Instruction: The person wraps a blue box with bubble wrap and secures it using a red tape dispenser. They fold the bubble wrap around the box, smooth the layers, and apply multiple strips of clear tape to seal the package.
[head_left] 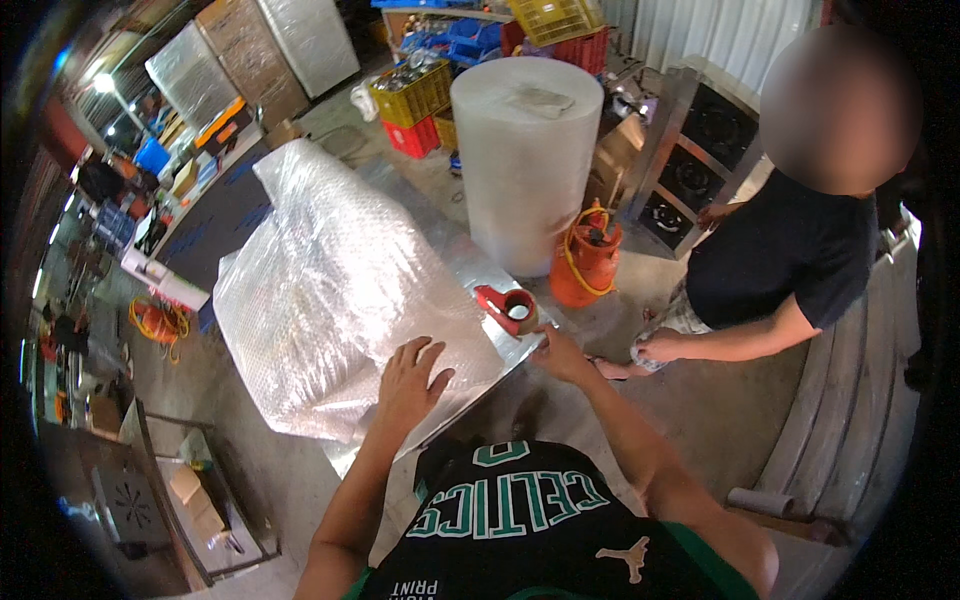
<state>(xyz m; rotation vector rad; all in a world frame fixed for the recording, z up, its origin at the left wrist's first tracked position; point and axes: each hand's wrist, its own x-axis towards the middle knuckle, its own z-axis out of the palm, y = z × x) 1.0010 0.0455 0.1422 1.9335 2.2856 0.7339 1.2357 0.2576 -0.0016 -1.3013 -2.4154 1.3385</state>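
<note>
A large bulky item wrapped in clear bubble wrap [335, 290] lies in front of me on a shiny metal sheet [475, 265]. My left hand [410, 380] rests on the near side of the wrap, fingers spread, holding nothing. At the sheet's right edge, a red tape dispenser [495, 300] carries a roll of tape. My right hand [560, 355] is at the dispenser's near right side, its fingers curled against it; part of the grip is hidden.
A tall roll of bubble wrap [525, 165] stands behind the sheet, beside an orange gas cylinder [585, 262] with a yellow hose. A person in a dark shirt [785, 255] stands at right by a burner stove [690, 155]. Crates [410, 95] are stacked behind; a workbench [225, 215] stands left.
</note>
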